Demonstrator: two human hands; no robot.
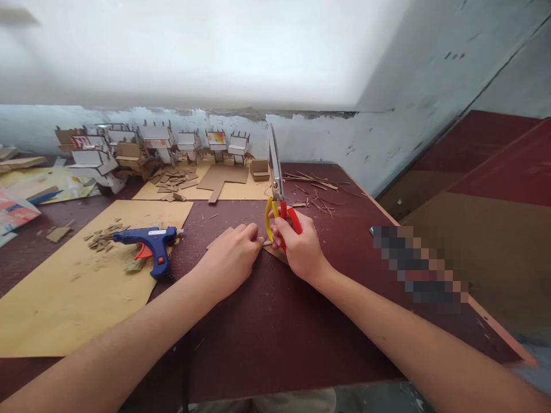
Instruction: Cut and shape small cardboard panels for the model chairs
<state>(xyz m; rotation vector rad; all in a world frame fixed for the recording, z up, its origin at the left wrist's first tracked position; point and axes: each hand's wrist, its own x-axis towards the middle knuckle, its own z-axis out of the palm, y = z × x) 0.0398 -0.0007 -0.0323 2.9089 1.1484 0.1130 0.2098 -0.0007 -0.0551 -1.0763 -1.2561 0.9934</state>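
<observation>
Scissors (275,166) with red and yellow handles stand upright in my right hand (301,244), their blades pointing up and nearly closed. My left hand (239,249) is closed just to the left, its fingers pinching down over a piece of cardboard (220,236) on the table. Most of that piece is hidden under my hands; an edge shows beneath my right hand. A small pale strip shows at my left fingertips, too small to name.
A blue glue gun (150,241) lies on a yellow sheet (86,304) at left, beside small cardboard scraps. Behind are several cardboard models (157,140), a T-shaped cardboard piece (224,180) and thin strips (318,183). A pixelated object (417,267) lies near the table's right edge.
</observation>
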